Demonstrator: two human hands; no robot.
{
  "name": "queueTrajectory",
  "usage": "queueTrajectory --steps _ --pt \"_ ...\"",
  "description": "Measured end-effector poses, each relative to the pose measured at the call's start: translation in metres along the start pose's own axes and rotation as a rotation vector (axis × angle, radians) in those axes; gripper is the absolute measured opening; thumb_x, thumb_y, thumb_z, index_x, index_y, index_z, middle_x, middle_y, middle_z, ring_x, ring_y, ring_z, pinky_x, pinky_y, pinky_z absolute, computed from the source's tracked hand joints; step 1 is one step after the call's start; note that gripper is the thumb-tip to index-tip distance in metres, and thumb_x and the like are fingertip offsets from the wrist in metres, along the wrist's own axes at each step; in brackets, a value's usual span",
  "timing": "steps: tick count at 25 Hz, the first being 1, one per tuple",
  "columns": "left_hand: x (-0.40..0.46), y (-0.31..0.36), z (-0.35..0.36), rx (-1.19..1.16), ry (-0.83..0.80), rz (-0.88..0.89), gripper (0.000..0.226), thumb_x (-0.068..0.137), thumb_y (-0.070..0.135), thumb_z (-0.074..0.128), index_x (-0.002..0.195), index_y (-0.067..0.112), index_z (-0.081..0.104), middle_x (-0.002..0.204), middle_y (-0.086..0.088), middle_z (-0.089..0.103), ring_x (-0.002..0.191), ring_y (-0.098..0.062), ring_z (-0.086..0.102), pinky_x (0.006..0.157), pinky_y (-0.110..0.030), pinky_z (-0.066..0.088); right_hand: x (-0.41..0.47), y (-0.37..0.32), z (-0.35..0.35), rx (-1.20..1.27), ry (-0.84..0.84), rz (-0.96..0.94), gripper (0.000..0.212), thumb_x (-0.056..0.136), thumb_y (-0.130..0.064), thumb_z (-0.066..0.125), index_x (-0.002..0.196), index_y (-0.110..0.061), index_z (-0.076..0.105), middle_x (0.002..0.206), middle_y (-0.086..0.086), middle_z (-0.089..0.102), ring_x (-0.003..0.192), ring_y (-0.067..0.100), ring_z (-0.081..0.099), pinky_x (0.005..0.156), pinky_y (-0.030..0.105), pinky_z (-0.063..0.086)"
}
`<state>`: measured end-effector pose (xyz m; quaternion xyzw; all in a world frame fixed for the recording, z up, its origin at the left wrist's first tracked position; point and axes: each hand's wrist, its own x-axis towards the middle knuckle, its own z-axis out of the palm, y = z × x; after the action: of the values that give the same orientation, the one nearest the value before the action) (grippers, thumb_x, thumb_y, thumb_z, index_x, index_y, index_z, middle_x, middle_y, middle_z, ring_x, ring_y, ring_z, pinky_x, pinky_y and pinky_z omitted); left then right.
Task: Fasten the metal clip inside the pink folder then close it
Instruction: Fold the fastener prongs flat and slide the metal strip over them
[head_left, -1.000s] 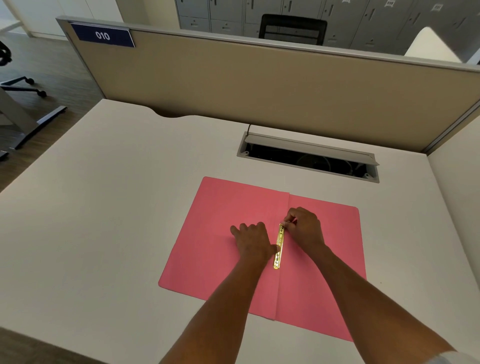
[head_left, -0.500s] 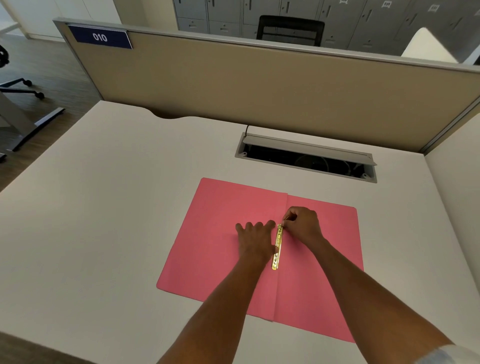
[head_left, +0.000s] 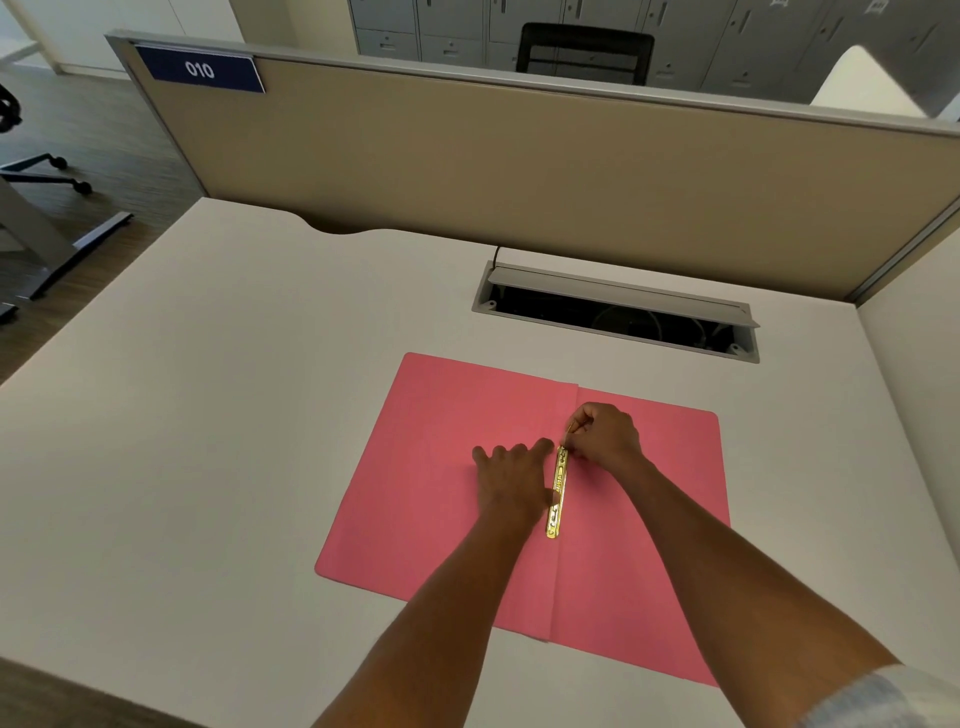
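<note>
Both of my hands are down on the open pink folder (head_left: 441, 493), close together on either side of its centre fold. My left hand (head_left: 514, 475) lies flat, palm down, fingers together and spread forward over the smooth matte card of the left leaf, its thumb side just against the metal clip (head_left: 557, 493). My right hand (head_left: 605, 434) is curled into a loose fist at the far end of the clip, its fingertips (head_left: 571, 441) pinched on the thin upright prong there. The clip itself is a narrow, flat, shiny gold strip with stamped markings, lying along the fold, its near end rounded and free on the card. A pale sleeve (head_left: 883, 696) shows at my right elbow.

The folder is thin pink card, opened flat, with a rounded far right corner, resting on the plain white desk (head_left: 208, 415), which has a dull, even surface. Beyond the folder is a long rectangular cable hatch (head_left: 618, 306) with a grey metal flap raised over a dark opening. Behind that stands a beige fabric partition (head_left: 519, 171) with a grey rim and a blue plate (head_left: 200, 69) reading 010.

Compared with a second ago, my left hand has slid nearer to the clip, and my right has drawn in tighter over its far end; the folder has not shifted on the desk.
</note>
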<state>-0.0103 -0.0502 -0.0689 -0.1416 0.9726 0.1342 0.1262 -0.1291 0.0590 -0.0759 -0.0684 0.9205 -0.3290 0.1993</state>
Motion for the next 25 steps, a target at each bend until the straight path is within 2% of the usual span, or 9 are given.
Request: queueTrajectory --steps 6,13,16,18,19,20,22,23,25 --pt "0.0 0.0 0.003 -0.009 0.016 -0.01 0.068 0.083 0.049 0.07 0.142 0.034 0.04 0.12 -0.001 0.067 0.113 -0.03 0.06 0.102 -0.051 0.03 -0.005 0.0 -0.004 0.095 -0.008 0.045 0.029 0.065 -0.008 0.082 0.083 -0.02 0.063 0.078 0.001 0.071 0.077 0.023 0.071 0.075 0.044 0.06" --pt "-0.002 0.0 0.0 -0.015 0.016 -0.012 0.065 0.081 0.051 0.069 0.138 0.035 0.042 0.116 -0.001 0.068 0.109 -0.03 0.061 0.099 -0.049 0.03 -0.061 0.007 0.009 0.281 0.036 0.216 0.006 0.077 -0.015 0.072 0.077 -0.011 0.067 0.067 0.009 0.074 0.06 0.024 0.071 0.069 0.049 0.062" --pt "-0.002 0.0 0.0 -0.005 0.024 -0.001 0.064 0.083 0.053 0.067 0.139 0.034 0.042 0.116 -0.001 0.068 0.109 -0.029 0.061 0.1 -0.049 0.031 -0.093 0.003 0.017 0.383 -0.037 0.338 0.024 0.082 -0.02 0.074 0.086 0.001 0.064 0.068 0.016 0.074 0.048 0.024 0.067 0.05 0.037 0.06" --pt "-0.003 -0.001 0.0 0.01 0.028 0.0 0.062 0.085 0.05 0.067 0.139 0.035 0.041 0.116 -0.001 0.068 0.109 -0.029 0.061 0.1 -0.049 0.031 -0.108 -0.002 0.02 0.455 -0.105 0.403 0.03 0.084 -0.024 0.075 0.083 0.004 0.064 0.069 0.019 0.073 0.039 0.019 0.062 0.036 0.022 0.046" --pt "-0.004 0.0 0.0 0.015 0.03 0.002 0.062 0.085 0.048 0.067 0.14 0.035 0.041 0.116 -0.001 0.068 0.108 -0.029 0.061 0.1 -0.049 0.031 -0.113 -0.002 0.021 0.475 -0.125 0.421 0.032 0.084 -0.026 0.074 0.082 0.005 0.066 0.07 0.021 0.073 0.039 0.019 0.062 0.035 0.02 0.043" --pt "-0.004 -0.001 0.0 0.018 0.03 0.002 0.062 0.085 0.048 0.067 0.14 0.035 0.041 0.116 -0.001 0.068 0.109 -0.028 0.061 0.1 -0.049 0.032 -0.116 -0.002 0.021 0.492 -0.138 0.433 0.031 0.084 -0.025 0.074 0.082 0.006 0.068 0.072 0.022 0.073 0.042 0.021 0.063 0.037 0.023 0.047" --pt "-0.005 0.0 0.0 0.021 0.031 0.005 0.063 0.085 0.048 0.066 0.14 0.035 0.041 0.116 -0.001 0.069 0.11 -0.028 0.062 0.1 -0.049 0.032 -0.122 0.0 0.022 0.525 -0.137 0.454 0.018 0.081 -0.012 0.075 0.08 0.005 0.069 0.073 0.023 0.074 0.052 0.027 0.067 0.056 0.039 0.061" --pt "-0.005 -0.001 0.0 0.019 0.031 0.007 0.063 0.084 0.049 0.067 0.14 0.035 0.041 0.117 -0.001 0.069 0.11 -0.028 0.062 0.1 -0.049 0.032 -0.124 0.003 0.024 0.535 -0.123 0.457 0.011 0.079 -0.005 0.074 0.08 0.004 0.068 0.072 0.023 0.074 0.055 0.029 0.069 0.063 0.043 0.062" --pt "-0.005 -0.001 0.0 0.013 0.027 0.015 0.064 0.084 0.05 0.067 0.14 0.035 0.041 0.118 -0.002 0.069 0.111 -0.029 0.062 0.099 -0.049 0.032 -0.134 0.009 0.03 0.51 -0.045 0.436 0.007 0.077 0.0 0.071 0.082 -0.002 0.067 0.069 0.017 0.074 0.055 0.025 0.07 0.063 0.04 0.062"
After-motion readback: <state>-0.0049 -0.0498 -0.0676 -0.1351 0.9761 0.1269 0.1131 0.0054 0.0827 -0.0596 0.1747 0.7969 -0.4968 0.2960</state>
